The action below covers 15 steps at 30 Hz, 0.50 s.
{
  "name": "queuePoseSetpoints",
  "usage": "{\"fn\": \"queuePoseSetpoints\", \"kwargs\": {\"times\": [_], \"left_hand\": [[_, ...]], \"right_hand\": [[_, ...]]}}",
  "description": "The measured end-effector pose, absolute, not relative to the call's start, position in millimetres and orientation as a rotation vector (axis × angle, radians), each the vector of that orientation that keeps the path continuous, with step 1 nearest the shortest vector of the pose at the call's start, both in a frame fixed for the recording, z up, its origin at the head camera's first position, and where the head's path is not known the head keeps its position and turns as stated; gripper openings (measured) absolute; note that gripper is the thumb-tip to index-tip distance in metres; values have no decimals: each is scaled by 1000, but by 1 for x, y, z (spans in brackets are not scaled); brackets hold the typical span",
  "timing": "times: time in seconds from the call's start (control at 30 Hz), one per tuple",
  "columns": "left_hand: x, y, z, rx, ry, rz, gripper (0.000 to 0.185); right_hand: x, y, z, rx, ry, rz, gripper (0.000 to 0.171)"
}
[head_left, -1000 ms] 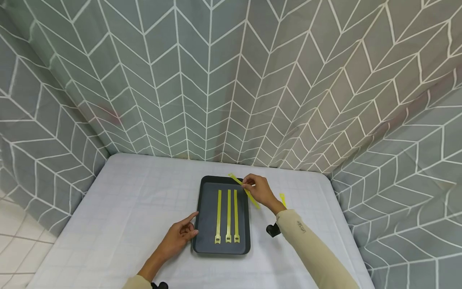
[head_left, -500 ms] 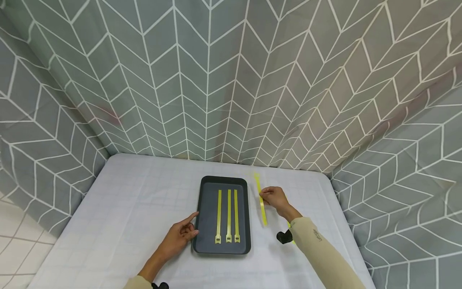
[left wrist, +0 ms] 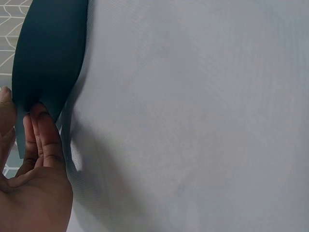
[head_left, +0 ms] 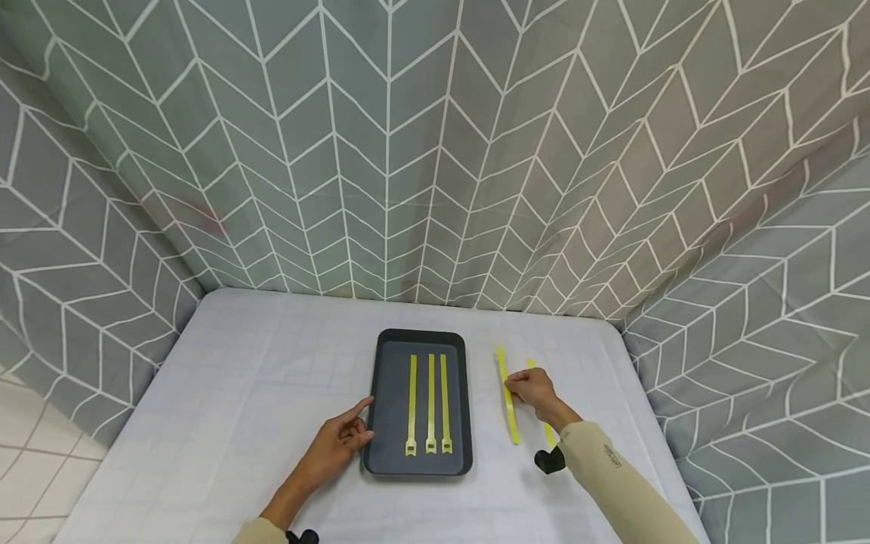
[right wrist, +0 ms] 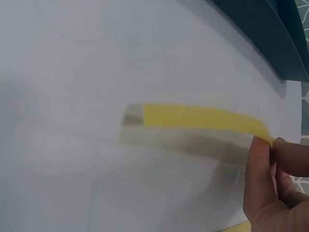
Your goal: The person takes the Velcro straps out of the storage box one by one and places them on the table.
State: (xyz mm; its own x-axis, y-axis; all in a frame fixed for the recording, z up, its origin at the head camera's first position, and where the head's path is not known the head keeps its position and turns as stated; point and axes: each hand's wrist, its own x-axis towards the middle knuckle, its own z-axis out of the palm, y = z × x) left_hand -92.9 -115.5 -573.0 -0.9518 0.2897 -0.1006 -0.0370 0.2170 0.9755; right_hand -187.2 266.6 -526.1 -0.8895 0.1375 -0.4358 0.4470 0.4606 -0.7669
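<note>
My right hand [head_left: 533,389] pinches a yellow hook-and-loop cable tie [head_left: 508,408] between thumb and fingers, just right of the tray. In the right wrist view this cable tie [right wrist: 193,116] curves out from the fingertips over the cloth, its shadow beneath it. A second yellow cable tie [head_left: 549,436] lies farther right, partly hidden by the right hand and wrist. Three more yellow cable ties [head_left: 431,408] lie parallel inside the dark grey tray [head_left: 387,465], slotted heads toward me. My left hand [head_left: 333,446] holds the tray's left rim; in the left wrist view its fingers [left wrist: 46,130] touch the outer wall.
A white cloth [head_left: 258,378] covers the table. Grey curtains [head_left: 408,151] with white chevron lines stand behind it and at both sides. Tiled floor [head_left: 41,453] shows at the lower left. A black wrist mount [head_left: 549,461] sits by the right sleeve.
My right hand has moved right and toward me, carrying the cable tie from over the tray's top right corner to beside the tray. The left hand and tray stay put.
</note>
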Motion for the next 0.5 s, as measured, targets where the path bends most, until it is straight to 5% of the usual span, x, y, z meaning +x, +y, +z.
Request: {"fn": "queuePoseSetpoints", "kwargs": {"times": [0.5], "left_hand": [[-94, -115, -573, 252, 2217, 1798, 63]], "right_hand": [[-179, 279, -534, 566, 2575, -1205, 16]]}}
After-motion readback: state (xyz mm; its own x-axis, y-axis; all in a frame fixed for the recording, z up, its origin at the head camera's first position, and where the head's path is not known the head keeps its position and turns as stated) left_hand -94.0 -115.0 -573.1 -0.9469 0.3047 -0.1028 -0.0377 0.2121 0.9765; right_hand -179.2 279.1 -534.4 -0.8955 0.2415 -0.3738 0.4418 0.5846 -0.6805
